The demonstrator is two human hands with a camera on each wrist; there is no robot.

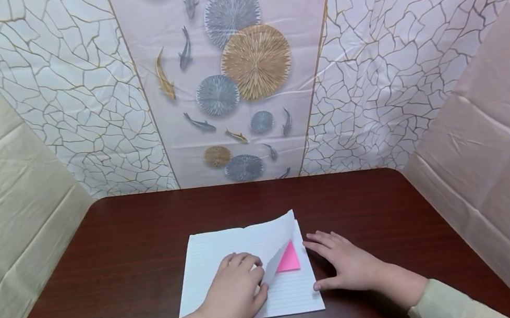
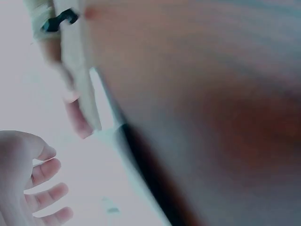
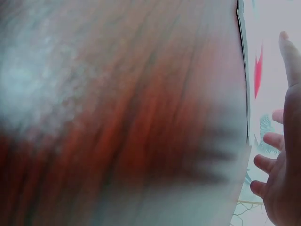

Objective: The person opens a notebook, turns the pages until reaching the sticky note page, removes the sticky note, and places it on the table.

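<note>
The left hand reaches in over an open white lined-paper notebook on the dark reddish-brown wooden tabletop, its fingers curled and thumb closed on a lifted white page. That page leans over a bright pink paper sticky note on the right-hand side. The right hand is spread, holding nothing, palm down, thumb tip at the notebook's right edge.

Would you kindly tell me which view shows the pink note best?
The head view: the pink note is clear there, though partly hidden by the lifted page. The right wrist view shows only a pink sliver; the left wrist view, none of it.
</note>
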